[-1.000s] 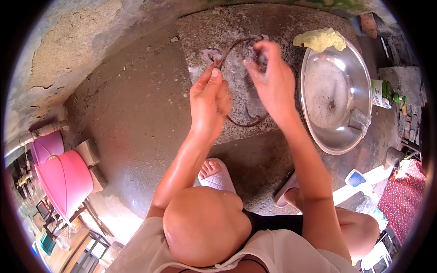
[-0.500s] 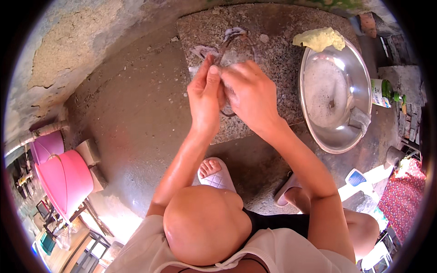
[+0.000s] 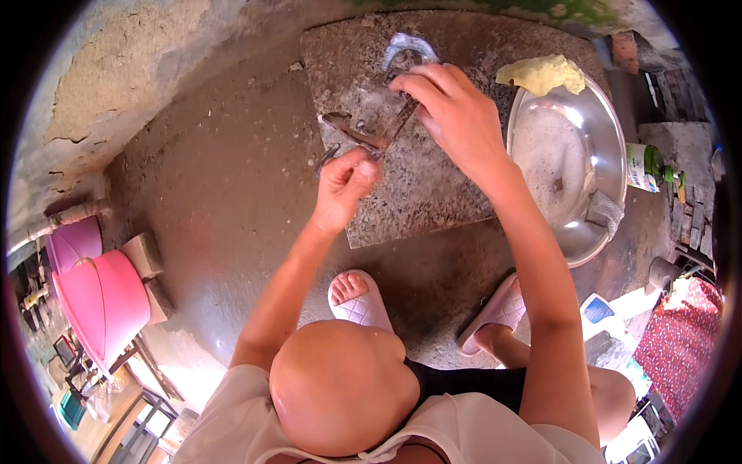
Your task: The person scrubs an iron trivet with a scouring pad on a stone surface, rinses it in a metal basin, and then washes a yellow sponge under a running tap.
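Over the stone slab, my two hands stretch out a dark brown band that looks like a wet strap; its exact kind is unclear. My left hand, slightly blurred, is closed with the band's lower end at its fingertips. Farther up and to the right, my right hand pinches the band's upper part. A flat brown flap sticks out leftward just above my left fingers. Beyond my right fingertips lies a curved piece, whitish-lilac and foamy-looking, that may belong to the same article.
Right of the slab stands an oval metal basin of cloudy water, with a yellow cloth on its far rim and a grey mesh scrubber inside. A green bottle is beside it. Pink bucket at left.
My hands have moved apart: the right went up and right, the left came lower. The brown band, earlier bunched between them, is now drawn out.
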`<state>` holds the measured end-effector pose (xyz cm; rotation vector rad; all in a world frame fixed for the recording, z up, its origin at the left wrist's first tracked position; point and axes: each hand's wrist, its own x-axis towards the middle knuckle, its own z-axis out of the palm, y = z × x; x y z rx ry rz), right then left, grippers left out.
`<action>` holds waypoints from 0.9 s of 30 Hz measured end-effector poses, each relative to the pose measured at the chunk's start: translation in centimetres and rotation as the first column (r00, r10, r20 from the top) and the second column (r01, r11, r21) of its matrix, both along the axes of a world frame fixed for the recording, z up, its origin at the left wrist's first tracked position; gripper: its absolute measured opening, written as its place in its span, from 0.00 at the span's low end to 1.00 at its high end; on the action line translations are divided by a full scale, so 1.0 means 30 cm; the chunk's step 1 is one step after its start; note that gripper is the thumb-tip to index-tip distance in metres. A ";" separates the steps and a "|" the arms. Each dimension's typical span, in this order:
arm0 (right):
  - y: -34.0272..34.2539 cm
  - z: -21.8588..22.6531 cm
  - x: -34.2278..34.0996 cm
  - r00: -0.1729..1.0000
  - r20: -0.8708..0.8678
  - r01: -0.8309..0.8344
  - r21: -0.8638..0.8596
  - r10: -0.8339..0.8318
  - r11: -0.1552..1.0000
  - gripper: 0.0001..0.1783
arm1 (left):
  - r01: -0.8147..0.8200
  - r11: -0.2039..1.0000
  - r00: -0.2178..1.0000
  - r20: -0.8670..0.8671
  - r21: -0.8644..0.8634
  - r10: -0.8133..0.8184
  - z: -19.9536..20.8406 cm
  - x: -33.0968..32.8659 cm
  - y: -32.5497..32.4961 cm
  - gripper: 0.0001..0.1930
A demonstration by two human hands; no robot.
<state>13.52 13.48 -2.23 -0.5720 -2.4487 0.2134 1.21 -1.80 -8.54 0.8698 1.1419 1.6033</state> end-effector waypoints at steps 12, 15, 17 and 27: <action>-0.130 0.113 -0.050 0.993 0.088 0.083 -0.055 -0.078 0.995 0.12 | -0.285 0.891 0.320 -0.912 -0.352 -0.258 0.375 -0.034 0.109 0.14; -0.069 0.163 0.029 0.991 -0.019 0.129 -0.123 -0.133 0.984 0.13 | -0.243 0.942 0.327 -0.934 -0.233 -0.147 0.341 -0.062 0.087 0.10; -0.017 0.194 0.043 0.964 -0.077 0.237 -0.179 -0.253 0.955 0.11 | -0.210 0.944 0.409 -0.900 -0.255 -0.152 0.327 -0.048 0.096 0.09; 0.080 0.095 -0.119 0.979 0.109 0.199 -0.327 -0.172 0.924 0.10 | -0.286 0.920 0.326 -0.930 -0.267 -0.169 0.329 0.029 0.148 0.10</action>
